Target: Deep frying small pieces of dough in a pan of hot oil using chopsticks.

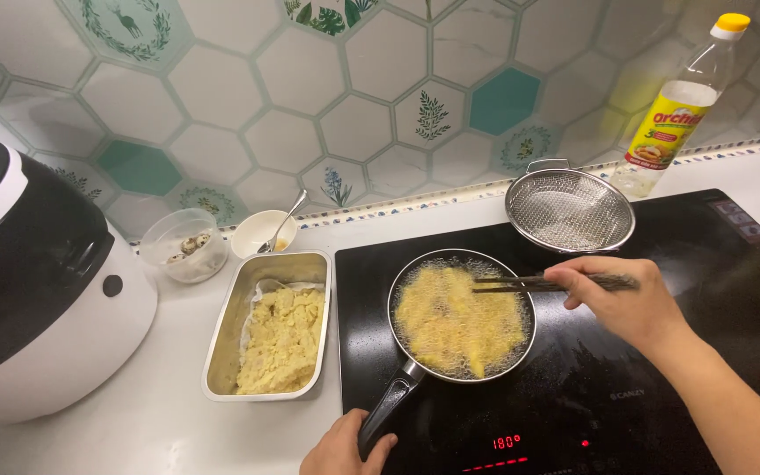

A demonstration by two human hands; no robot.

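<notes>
While the batter foams in the hot oil, we hold the pan steady and work it with chopsticks.

Our left hand (pixel 345 449) is clenched around the black handle of the frying pan (pixel 461 317), which sits on the black cooktop (pixel 661 369), and our right hand (pixel 631 299) grips a pair of dark chopsticks (pixel 538 283) whose tips reach over the bubbling yellow food (pixel 455 321) in the pan. We judge the frying well under way (the pieces look golden but remain in the oil), with nothing lifted out yet: the wire strainer (pixel 569 209) behind the pan is bare. Beside the pan, on the white tabletop (pixel 160 413), a metal tray (pixel 267 324) holds more yellow mixture, seemingly left to cook.
</notes>
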